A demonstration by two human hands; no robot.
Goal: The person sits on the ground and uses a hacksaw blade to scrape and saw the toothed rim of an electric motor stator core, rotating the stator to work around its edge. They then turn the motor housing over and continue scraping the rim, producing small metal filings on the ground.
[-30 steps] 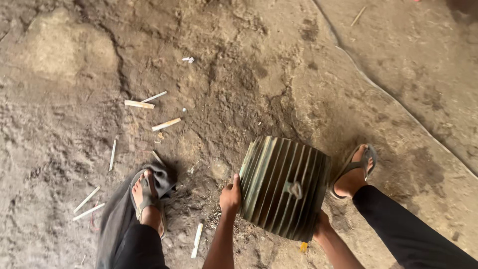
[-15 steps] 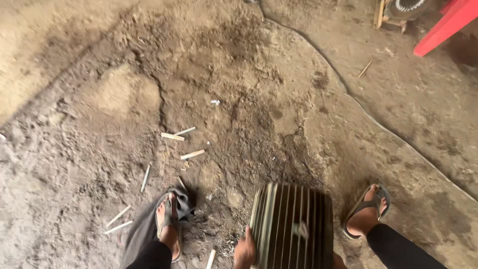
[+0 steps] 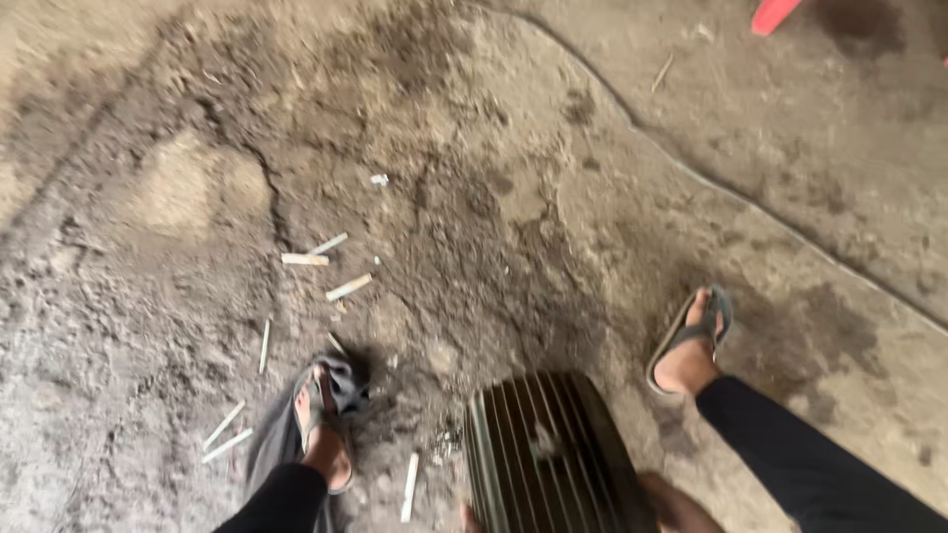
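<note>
A dark, ribbed metal motor housing [image 3: 548, 459] stands on the dirty concrete floor between my two sandalled feet. My right hand [image 3: 679, 505] presses against its right side, low in the view. Only a sliver of my left hand [image 3: 467, 515] shows at the housing's lower left edge; the rest is cut off by the frame. My left foot [image 3: 321, 419] stands on a grey rag, and my right foot [image 3: 691, 345] is planted to the housing's right.
Several short white sticks [image 3: 326, 262] lie scattered on the floor to the left and ahead. A crack [image 3: 691, 178] runs across the concrete at the upper right. A red object [image 3: 772, 14] peeks in at the top edge.
The view has swung around, and the housing now sits lower and darker in the frame. Both hands stay on its sides, mostly slipping out of view at the bottom.
</note>
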